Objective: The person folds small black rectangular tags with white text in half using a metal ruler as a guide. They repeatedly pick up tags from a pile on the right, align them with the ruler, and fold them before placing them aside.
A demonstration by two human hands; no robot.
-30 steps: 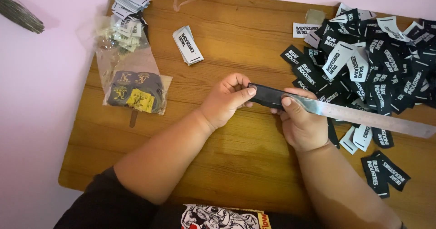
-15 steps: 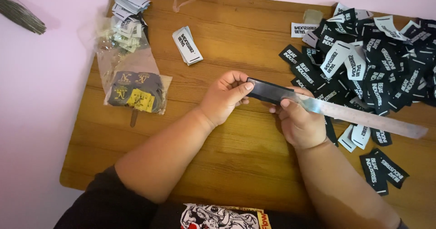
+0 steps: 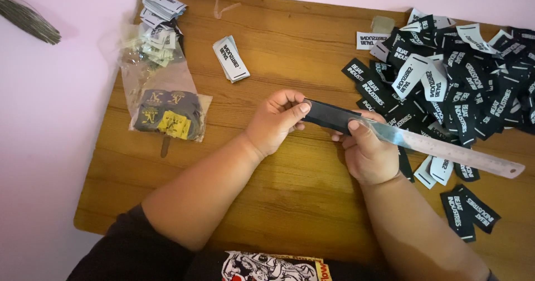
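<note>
My left hand (image 3: 276, 122) pinches the left end of a black fabric label (image 3: 330, 115) that is wrapped around the near end of a long metal ruler (image 3: 446, 150). My right hand (image 3: 365, 153) grips the same ruler and label from below, thumb pressed on top of the label's right edge. The ruler runs out to the right over the wooden table (image 3: 267, 203), its far end lying past the label pile.
A big heap of black and white labels (image 3: 462, 86) covers the table's right side. A small stack of white labels (image 3: 230, 59) lies at centre left. A clear plastic bag (image 3: 164, 100) with more labels sits at left, another stack (image 3: 161, 5) behind it.
Both hands and the ruler have shifted slightly; the ruler's far end has tilted a little. The grip on the black label is the same.
</note>
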